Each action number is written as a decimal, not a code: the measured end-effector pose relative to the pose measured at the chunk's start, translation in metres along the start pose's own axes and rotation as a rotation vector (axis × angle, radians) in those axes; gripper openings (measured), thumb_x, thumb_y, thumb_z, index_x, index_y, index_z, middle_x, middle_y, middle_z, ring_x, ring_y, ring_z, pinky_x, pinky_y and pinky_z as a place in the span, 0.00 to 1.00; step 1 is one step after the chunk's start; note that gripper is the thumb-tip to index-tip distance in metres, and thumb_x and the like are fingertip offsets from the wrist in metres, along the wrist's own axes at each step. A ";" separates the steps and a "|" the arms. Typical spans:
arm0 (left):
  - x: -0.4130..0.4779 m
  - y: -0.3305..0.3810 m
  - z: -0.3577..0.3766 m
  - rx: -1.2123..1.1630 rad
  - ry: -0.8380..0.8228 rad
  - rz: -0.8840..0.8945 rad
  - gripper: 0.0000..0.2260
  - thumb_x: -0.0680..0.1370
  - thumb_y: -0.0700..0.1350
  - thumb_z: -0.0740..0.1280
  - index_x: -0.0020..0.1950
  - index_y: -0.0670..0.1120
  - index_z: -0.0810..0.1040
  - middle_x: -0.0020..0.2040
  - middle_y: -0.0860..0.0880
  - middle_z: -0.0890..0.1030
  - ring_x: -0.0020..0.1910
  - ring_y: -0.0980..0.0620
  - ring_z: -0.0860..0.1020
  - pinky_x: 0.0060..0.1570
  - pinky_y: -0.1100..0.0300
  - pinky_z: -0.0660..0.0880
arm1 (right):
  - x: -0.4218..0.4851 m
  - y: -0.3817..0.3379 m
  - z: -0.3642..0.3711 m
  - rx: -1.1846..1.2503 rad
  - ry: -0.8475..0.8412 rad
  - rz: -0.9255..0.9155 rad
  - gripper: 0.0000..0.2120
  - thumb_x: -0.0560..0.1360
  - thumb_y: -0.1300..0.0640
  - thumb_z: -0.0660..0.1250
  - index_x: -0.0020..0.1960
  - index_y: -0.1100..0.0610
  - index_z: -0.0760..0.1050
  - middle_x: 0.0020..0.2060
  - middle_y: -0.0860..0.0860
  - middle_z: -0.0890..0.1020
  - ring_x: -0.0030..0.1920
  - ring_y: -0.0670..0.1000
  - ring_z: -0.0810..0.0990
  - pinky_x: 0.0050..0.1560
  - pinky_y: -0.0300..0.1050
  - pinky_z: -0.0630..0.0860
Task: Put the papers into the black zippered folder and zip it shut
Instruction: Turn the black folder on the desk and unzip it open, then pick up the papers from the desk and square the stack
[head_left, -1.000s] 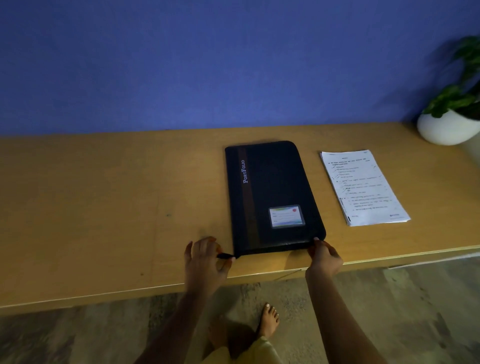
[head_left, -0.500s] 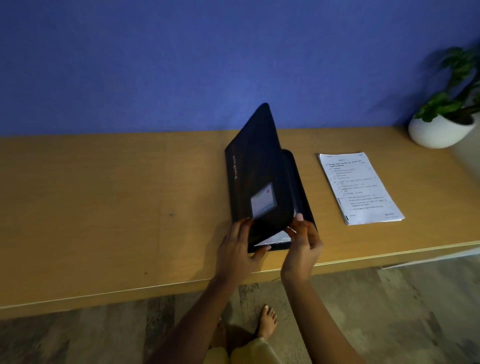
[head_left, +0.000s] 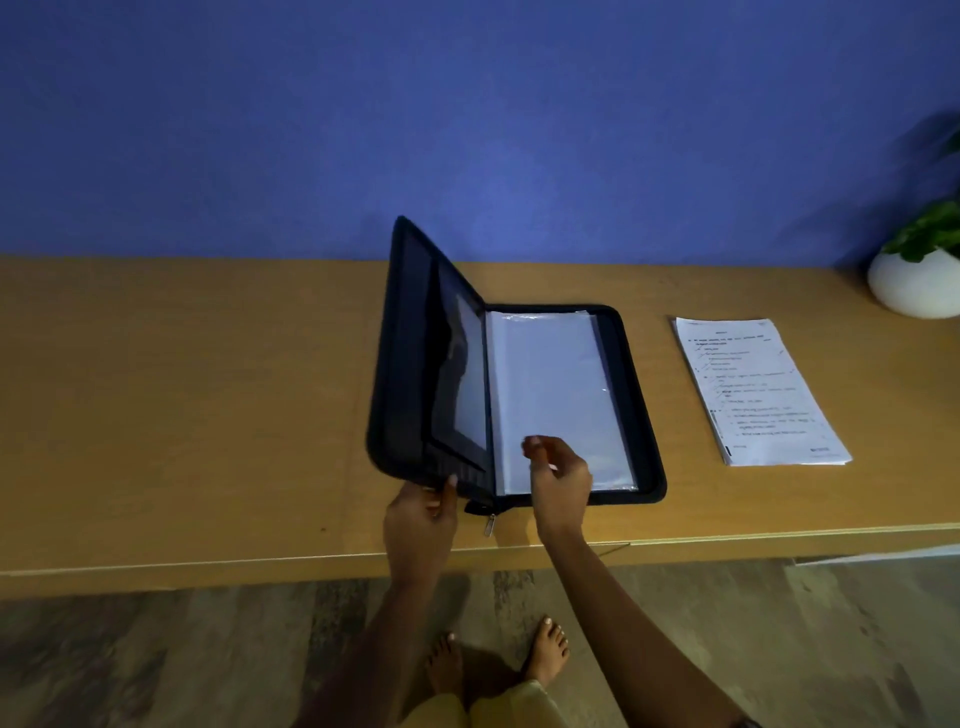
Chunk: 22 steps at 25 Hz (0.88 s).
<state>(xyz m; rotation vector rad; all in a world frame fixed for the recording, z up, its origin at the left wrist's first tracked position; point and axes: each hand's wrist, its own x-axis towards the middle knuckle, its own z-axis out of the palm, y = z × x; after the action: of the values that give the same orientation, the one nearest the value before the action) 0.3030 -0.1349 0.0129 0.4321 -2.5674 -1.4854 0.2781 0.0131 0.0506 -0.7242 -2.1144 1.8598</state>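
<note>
Blue wall (head_left: 260, 130) behind a long wooden table (head_left: 182, 389), seen from above and in dim light, with grey-brown patterned floor (head_left: 156, 660) along the bottom edge. Black zippered folder (head_left: 641, 415) near the middle of the table, close to the front edge, lying unzipped and open like a book. Right half flat on the wood, filled with clear plastic sleeves (head_left: 550, 384) that look pale and shiny. Left half, the cover (head_left: 410, 364), raised at a steep angle and leaning left, its inside showing dark pockets and 1 clear window. Zip pull (head_left: 489, 525) hanging loose off the front of the spine, resting on the table. Left hand (head_left: 421, 514) at the front left corner of the folder, fingers curled around the lower edge of the raised cover, thumb on its inner face, holding it up. Right hand (head_left: 561, 483) over the lower part of the sleeves, loosely open, fingertips drawn together near the top sleeve; cannot tell whether anything is pinched between them. Stack of printed papers (head_left: 758, 389) lying flat on the table to the right of the folder, well apart from it, untouched, text facing up. White round pot with a green plant (head_left: 914, 280) at the far right, against the wall. 2 bare feet (head_left: 545, 654) on the floor below the table edge, between the forearms.
</note>
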 end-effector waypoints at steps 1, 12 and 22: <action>0.001 -0.005 -0.004 -0.022 0.006 -0.088 0.10 0.76 0.53 0.69 0.44 0.46 0.79 0.38 0.50 0.83 0.39 0.50 0.81 0.41 0.57 0.76 | 0.007 0.012 -0.007 -0.153 0.023 0.013 0.06 0.78 0.59 0.66 0.52 0.58 0.81 0.44 0.53 0.85 0.49 0.57 0.84 0.42 0.29 0.76; 0.020 -0.034 -0.013 -0.284 -0.041 -0.630 0.09 0.76 0.47 0.70 0.46 0.40 0.80 0.40 0.44 0.84 0.41 0.46 0.84 0.46 0.47 0.82 | 0.029 0.085 -0.079 -1.120 -0.214 -0.111 0.20 0.80 0.58 0.59 0.72 0.56 0.68 0.74 0.55 0.66 0.75 0.56 0.63 0.71 0.54 0.67; 0.032 -0.042 -0.016 -0.184 -0.121 -0.736 0.08 0.78 0.49 0.68 0.43 0.46 0.77 0.38 0.45 0.84 0.38 0.48 0.84 0.43 0.49 0.82 | 0.032 0.091 -0.100 -1.149 -0.150 -0.082 0.23 0.82 0.51 0.52 0.76 0.55 0.60 0.76 0.52 0.62 0.77 0.52 0.56 0.76 0.52 0.57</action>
<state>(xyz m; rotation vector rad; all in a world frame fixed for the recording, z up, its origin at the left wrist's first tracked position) 0.2838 -0.1780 -0.0162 1.4067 -2.4353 -1.9801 0.3183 0.1218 -0.0264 -0.6454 -3.1651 0.4977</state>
